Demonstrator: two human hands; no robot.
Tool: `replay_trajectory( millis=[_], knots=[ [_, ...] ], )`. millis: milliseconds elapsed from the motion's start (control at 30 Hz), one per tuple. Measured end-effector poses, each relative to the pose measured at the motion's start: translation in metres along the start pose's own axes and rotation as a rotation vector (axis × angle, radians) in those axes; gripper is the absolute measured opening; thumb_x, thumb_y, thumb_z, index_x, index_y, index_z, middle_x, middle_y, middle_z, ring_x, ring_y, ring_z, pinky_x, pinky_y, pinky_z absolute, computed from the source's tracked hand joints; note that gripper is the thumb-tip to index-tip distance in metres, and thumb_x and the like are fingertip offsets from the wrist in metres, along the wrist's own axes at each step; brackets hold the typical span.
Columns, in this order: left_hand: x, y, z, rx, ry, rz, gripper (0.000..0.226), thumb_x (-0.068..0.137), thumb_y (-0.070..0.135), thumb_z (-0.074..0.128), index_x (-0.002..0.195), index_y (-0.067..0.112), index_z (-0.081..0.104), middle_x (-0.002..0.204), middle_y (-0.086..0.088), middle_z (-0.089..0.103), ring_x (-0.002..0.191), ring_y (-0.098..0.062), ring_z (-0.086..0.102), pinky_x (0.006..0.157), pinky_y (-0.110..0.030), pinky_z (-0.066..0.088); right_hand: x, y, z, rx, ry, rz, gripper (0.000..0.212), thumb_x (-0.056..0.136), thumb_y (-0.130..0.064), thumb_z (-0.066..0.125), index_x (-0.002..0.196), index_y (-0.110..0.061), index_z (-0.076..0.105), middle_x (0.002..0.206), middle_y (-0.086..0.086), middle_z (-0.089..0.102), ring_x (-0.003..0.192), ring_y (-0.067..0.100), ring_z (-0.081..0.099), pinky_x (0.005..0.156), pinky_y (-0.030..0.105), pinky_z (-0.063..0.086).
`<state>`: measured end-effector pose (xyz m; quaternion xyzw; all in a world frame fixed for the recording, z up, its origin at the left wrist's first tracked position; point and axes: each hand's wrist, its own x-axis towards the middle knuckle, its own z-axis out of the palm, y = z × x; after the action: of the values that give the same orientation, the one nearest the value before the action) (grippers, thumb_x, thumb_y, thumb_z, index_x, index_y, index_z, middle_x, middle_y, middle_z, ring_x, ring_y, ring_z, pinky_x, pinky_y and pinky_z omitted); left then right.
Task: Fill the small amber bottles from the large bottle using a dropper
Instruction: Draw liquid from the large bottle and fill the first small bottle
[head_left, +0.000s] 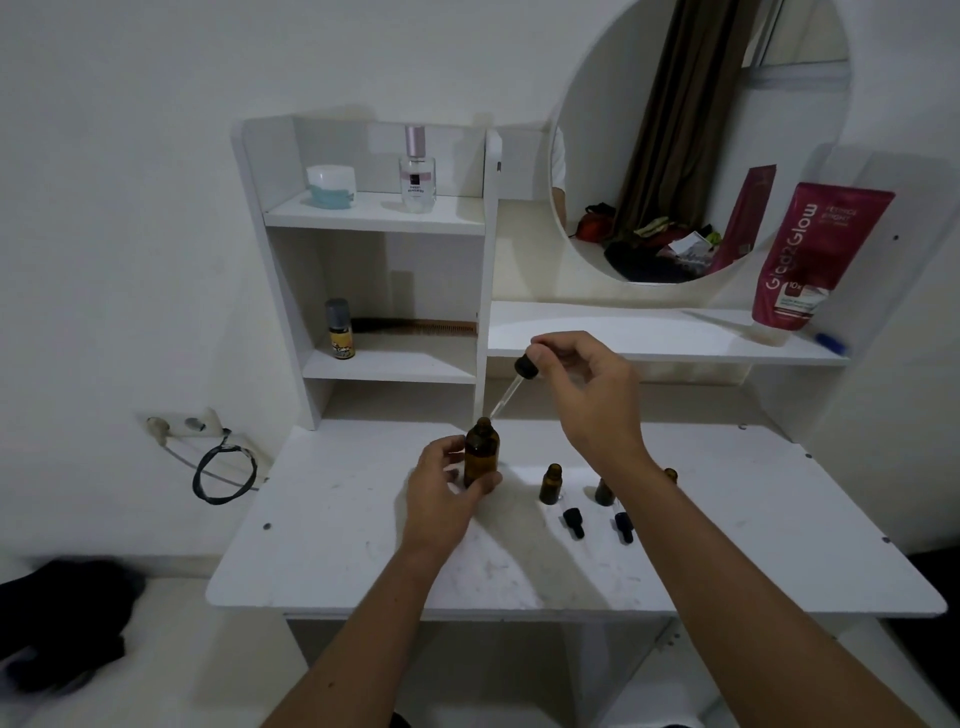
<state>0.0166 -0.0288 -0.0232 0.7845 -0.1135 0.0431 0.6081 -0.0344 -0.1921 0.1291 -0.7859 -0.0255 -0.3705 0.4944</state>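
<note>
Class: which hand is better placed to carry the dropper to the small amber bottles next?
Right hand: it already pinches the dropper, and the small amber bottles stand on its side. The left hand steadies the large bottle.

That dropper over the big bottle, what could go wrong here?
The dropper is tilted, its tip beside the big bottle mouth, so drops might land on the table. The right hand's forearm passes just above the small bottles, which it could knock over. The loose caps might roll.
</note>
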Motion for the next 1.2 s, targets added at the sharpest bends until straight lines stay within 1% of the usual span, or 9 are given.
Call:
replay_trajectory(
  millis=[67,167,367,533,633,767,967,1100,1200],
  knots=[
    [0.001,0.000,0.000,0.005,-0.002,0.010,0.053,0.079,0.029,0.087,0.124,0.026,0.060,0.118,0.015,0.066,0.108,-0.007,0.063,0.094,-0.027,0.054,0.002,0.002,0.005,-0.003,-0.005,-0.002,0.014,0.097,-0.022,0.074,0.108,-0.014,0.078,0.098,-0.008,0.078,0.094,0.006,0.072,0.088,0.016,0.054],
    [0.002,0.002,0.000,0.009,0.001,0.016,0.049,0.079,0.026,0.087,0.120,0.028,0.060,0.112,0.018,0.066,0.103,-0.001,0.062,0.093,-0.024,0.053,0.002,0.005,0.011,-0.018,-0.017,-0.001,0.013,0.097,-0.020,0.074,0.107,-0.013,0.078,0.097,-0.009,0.078,0.092,0.002,0.071,0.085,0.011,0.052],
    [0.003,0.003,0.001,0.016,-0.001,0.004,0.049,0.080,0.027,0.086,0.121,0.026,0.060,0.109,0.018,0.066,0.101,0.000,0.061,0.088,-0.017,0.049,-0.001,0.013,0.023,-0.077,-0.100,-0.017,0.011,0.097,-0.019,0.074,0.106,-0.013,0.078,0.097,-0.007,0.078,0.093,0.004,0.072,0.088,0.015,0.055],
    [0.003,0.002,0.001,0.036,0.000,-0.005,0.049,0.079,0.034,0.086,0.119,0.032,0.058,0.110,0.018,0.067,0.102,-0.002,0.062,0.087,-0.017,0.049,-0.006,0.024,0.031,-0.151,-0.125,-0.006,0.006,0.094,-0.016,0.076,0.099,-0.015,0.079,0.086,-0.014,0.073,0.084,-0.008,0.067,0.080,0.005,0.049],
    [0.004,0.001,0.001,0.053,0.000,-0.004,0.050,0.079,0.037,0.085,0.121,0.032,0.058,0.112,0.019,0.066,0.103,-0.002,0.062,0.090,-0.020,0.050,-0.007,0.030,0.034,-0.187,-0.123,0.009,0.004,0.094,-0.015,0.077,0.095,-0.013,0.079,0.082,-0.013,0.072,0.080,-0.012,0.065,0.077,0.003,0.048],
    [0.003,0.001,0.002,0.065,0.003,0.003,0.049,0.080,0.035,0.085,0.119,0.034,0.056,0.108,0.024,0.063,0.102,0.001,0.060,0.090,-0.020,0.049,-0.008,0.035,0.037,-0.201,-0.157,0.010,0.004,0.094,-0.017,0.076,0.095,-0.014,0.079,0.087,-0.005,0.077,0.081,-0.006,0.067,0.077,0.005,0.050],
    [0.002,0.001,0.001,0.078,0.006,0.004,0.051,0.081,0.035,0.084,0.124,0.028,0.058,0.115,0.014,0.066,0.105,-0.008,0.062,0.095,-0.027,0.052,-0.011,0.036,0.036,-0.215,-0.159,0.002,0.003,0.094,-0.016,0.076,0.095,-0.014,0.078,0.084,-0.010,0.074,0.082,-0.007,0.067,0.077,0.004,0.049],
    [0.000,0.003,0.001,0.072,0.004,0.002,0.051,0.080,0.034,0.085,0.123,0.028,0.058,0.110,0.019,0.064,0.103,-0.004,0.061,0.094,-0.025,0.052,-0.009,0.027,0.031,-0.176,-0.129,-0.010,0.006,0.095,-0.016,0.075,0.099,-0.015,0.079,0.087,-0.014,0.073,0.084,-0.008,0.067,0.080,0.004,0.049],
    [0.000,0.005,0.002,0.068,0.007,0.008,0.052,0.080,0.034,0.085,0.124,0.027,0.058,0.115,0.017,0.065,0.106,-0.006,0.062,0.094,-0.025,0.052,-0.006,0.017,0.024,-0.120,-0.100,-0.013,0.010,0.097,-0.018,0.073,0.104,-0.013,0.078,0.093,-0.009,0.077,0.089,-0.002,0.070,0.084,0.009,0.051]
  ],
)
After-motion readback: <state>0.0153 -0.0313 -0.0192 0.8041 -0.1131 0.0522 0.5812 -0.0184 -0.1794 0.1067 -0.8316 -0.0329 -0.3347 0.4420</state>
